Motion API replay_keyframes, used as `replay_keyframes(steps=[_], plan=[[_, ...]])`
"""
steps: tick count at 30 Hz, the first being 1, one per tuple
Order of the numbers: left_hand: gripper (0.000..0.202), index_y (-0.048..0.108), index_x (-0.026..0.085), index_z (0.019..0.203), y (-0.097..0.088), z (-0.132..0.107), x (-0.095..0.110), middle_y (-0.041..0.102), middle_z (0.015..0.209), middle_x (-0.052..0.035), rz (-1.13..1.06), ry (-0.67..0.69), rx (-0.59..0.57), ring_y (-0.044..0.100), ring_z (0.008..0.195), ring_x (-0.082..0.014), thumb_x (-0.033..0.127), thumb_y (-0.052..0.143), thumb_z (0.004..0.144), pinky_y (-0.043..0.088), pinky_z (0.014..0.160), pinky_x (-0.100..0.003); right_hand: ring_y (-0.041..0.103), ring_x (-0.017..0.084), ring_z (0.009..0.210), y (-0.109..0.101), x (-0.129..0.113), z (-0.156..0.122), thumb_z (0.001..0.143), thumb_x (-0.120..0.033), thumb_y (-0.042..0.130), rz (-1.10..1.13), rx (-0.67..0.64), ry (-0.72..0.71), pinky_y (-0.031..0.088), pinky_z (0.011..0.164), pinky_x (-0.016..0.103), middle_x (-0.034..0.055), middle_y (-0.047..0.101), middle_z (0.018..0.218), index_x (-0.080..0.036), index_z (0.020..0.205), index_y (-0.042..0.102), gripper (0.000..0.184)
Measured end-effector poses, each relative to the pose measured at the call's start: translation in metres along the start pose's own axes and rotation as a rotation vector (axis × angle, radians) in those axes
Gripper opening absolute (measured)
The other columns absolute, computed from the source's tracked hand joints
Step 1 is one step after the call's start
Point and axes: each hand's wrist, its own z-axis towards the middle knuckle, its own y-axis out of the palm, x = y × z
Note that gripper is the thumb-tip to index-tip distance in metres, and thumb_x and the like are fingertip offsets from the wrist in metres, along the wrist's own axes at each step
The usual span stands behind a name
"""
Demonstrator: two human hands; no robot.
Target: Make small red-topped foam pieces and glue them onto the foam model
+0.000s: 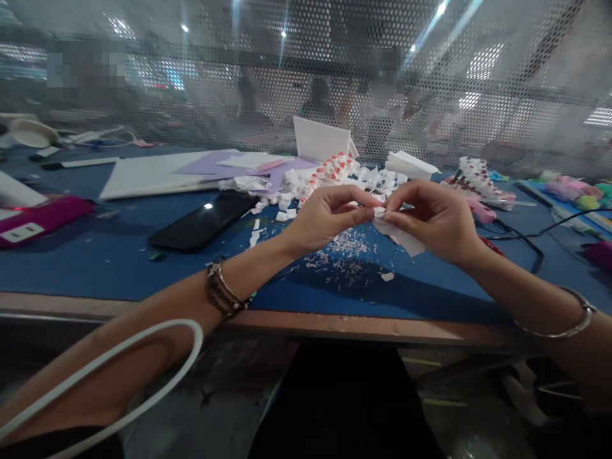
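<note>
Both hands meet above the blue table mat (pixel 95 255), pinching one small white paper piece (pixel 399 234). My left hand (pixel 329 217) grips its upper end between thumb and fingers. My right hand (pixel 433 217) is closed on the same piece, whose pointed tail hangs below the palm. A beaded bracelet sits on my left wrist, a metal bangle on my right. Tiny white paper shreds (pixel 342 255) lie on the mat beneath the hands.
A black phone (pixel 203 220) lies left of the hands. Behind are folded white pieces with red tips (pixel 329 171), white and purple sheets (pixel 162 172), a pink box (pixel 38 220) at left, a black cable (pixel 530 245) at right, and a perforated screen (pixel 306 76).
</note>
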Motion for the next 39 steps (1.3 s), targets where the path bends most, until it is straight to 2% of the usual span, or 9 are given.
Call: replay_keyframes(steps=[5,11,15,18,24,30,35,39], plan=[[0.019,0.067,0.017,0.074,0.004,0.000,0.001,0.065,0.076,-0.0017,0.011,0.046,0.012,0.058,0.074,-0.0110,0.035,0.065,0.071,0.046,0.067,-0.023,0.054,0.007,0.065,0.001,0.004,0.000,0.072,-0.028,0.065,0.026,0.015,0.019,0.048,0.060,0.021,-0.0012,0.057,0.072,-0.017,0.073,0.055,0.015],[0.016,0.068,0.020,0.083,0.005,-0.004,0.001,0.066,0.088,-0.0035,0.105,0.117,0.036,0.058,0.083,-0.0128,0.031,0.061,0.074,0.046,0.073,-0.025,0.053,0.006,0.060,0.000,0.004,0.002,0.072,-0.031,0.065,0.054,0.034,0.066,0.046,0.054,0.019,-0.0028,0.055,0.068,-0.017,0.072,0.052,0.019],[0.016,0.068,0.019,0.079,0.004,-0.004,0.001,0.066,0.083,-0.0036,0.148,0.146,0.031,0.058,0.078,-0.0124,0.033,0.064,0.072,0.045,0.072,-0.026,0.051,0.005,0.057,0.001,0.005,0.002,0.073,-0.032,0.064,0.057,0.005,0.075,0.044,0.049,0.017,-0.0035,0.054,0.066,-0.017,0.073,0.050,0.020],[0.019,0.067,0.018,0.075,0.003,-0.002,0.001,0.066,0.079,-0.0032,0.149,0.100,0.038,0.057,0.074,-0.0117,0.036,0.065,0.070,0.045,0.068,-0.025,0.049,0.004,0.054,0.002,0.006,0.001,0.073,-0.033,0.063,0.039,-0.005,0.076,0.041,0.046,0.015,-0.0040,0.053,0.065,-0.018,0.073,0.049,0.021],[0.027,0.064,0.015,0.072,0.005,0.002,-0.004,0.061,0.069,-0.0009,0.064,-0.041,0.095,0.053,0.064,-0.0088,0.042,0.066,0.067,0.042,0.059,-0.022,0.054,0.006,0.065,0.001,0.005,0.001,0.075,-0.027,0.061,-0.125,0.020,-0.052,0.047,0.056,0.017,-0.0026,0.056,0.074,-0.020,0.086,0.053,0.015],[0.028,0.064,0.014,0.071,0.004,0.002,-0.006,0.061,0.067,-0.0007,0.036,-0.111,0.086,0.052,0.062,-0.0078,0.041,0.066,0.067,0.041,0.060,-0.021,0.058,0.010,0.074,-0.011,0.001,0.003,0.081,-0.023,0.054,-0.510,-0.089,-0.339,0.048,0.067,0.025,0.0001,0.062,0.082,-0.024,0.089,0.061,0.011],[0.026,0.065,0.015,0.071,0.003,0.002,-0.006,0.063,0.068,-0.0013,0.039,-0.140,0.037,0.053,0.063,-0.0088,0.040,0.065,0.069,0.041,0.062,-0.022,0.057,0.014,0.081,-0.016,0.003,0.002,0.083,-0.024,0.052,-0.669,-0.089,-0.409,0.048,0.071,0.030,0.0016,0.063,0.088,-0.026,0.089,0.061,0.011],[0.024,0.066,0.016,0.072,0.002,0.002,-0.009,0.063,0.067,-0.0004,0.042,-0.147,0.007,0.052,0.061,-0.0081,0.040,0.066,0.068,0.039,0.061,-0.022,0.057,0.013,0.079,-0.015,0.002,0.002,0.083,-0.023,0.052,-0.656,-0.088,-0.410,0.047,0.070,0.028,0.0021,0.062,0.084,-0.023,0.085,0.060,0.009]])
